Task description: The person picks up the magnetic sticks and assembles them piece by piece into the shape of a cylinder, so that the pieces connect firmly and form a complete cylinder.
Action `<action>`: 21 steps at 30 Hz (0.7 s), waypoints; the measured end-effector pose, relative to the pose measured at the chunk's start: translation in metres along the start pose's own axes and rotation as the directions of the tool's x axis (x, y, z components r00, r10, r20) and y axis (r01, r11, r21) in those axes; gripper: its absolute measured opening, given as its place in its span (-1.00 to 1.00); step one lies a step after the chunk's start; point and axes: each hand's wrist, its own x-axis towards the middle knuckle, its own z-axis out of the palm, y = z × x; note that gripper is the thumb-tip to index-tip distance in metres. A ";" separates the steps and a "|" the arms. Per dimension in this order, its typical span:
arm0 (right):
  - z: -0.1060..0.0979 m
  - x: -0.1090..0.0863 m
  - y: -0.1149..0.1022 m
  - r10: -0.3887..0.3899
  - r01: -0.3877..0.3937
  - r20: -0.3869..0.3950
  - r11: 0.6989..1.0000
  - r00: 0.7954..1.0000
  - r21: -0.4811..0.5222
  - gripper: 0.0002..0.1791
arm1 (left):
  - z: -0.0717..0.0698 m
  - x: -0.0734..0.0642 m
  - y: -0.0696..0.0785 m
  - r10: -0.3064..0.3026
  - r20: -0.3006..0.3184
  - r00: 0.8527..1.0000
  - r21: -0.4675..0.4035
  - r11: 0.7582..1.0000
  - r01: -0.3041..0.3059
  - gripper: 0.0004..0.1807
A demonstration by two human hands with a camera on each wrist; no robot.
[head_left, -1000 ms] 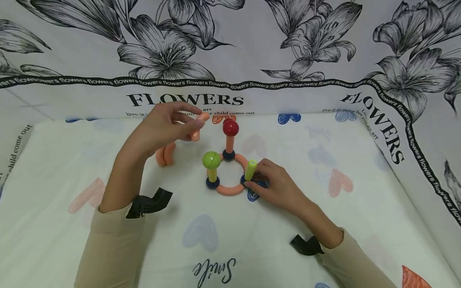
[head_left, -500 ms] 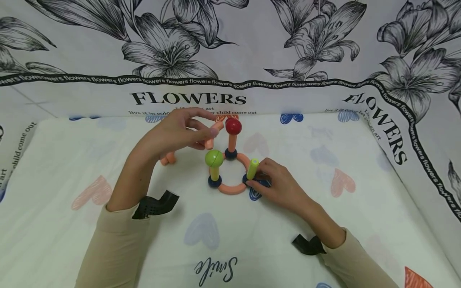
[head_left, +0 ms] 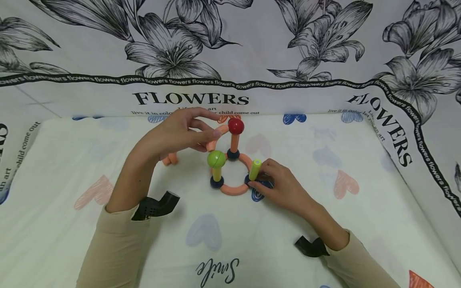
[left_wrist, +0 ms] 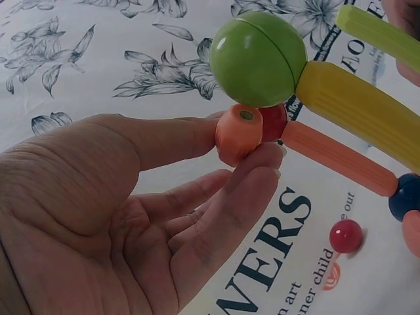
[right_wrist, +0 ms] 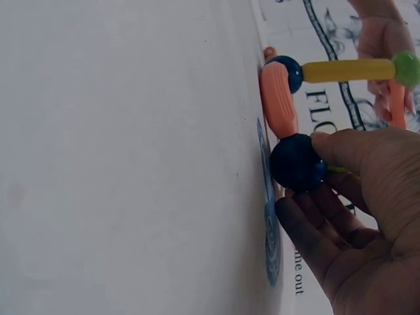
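Left hand (head_left: 180,130) pinches an orange rod (left_wrist: 239,139) just beyond the green ball (head_left: 216,159); right hand (head_left: 281,182) pinches a navy ball (right_wrist: 295,163) right of the green ball.

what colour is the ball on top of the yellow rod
The ball is green, seen best in the left wrist view.

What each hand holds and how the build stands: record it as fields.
Left hand: pinches a curved orange rod
Right hand: holds a dark blue ball under the lime-green rod
Base ring: dark blue balls joined by curved orange rods
Yellow rod: topped by green ball
Straight orange rod: topped by red ball
Lime-green rod: no ball on top
Unclear: whether pinched rod touches red ball
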 end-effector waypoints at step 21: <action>0.000 0.000 0.000 0.005 -0.005 0.002 1.000 1.000 0.007 -0.77 | 0.000 -0.004 0.000 0.020 0.026 0.999 0.018 1.000 -0.020 -0.44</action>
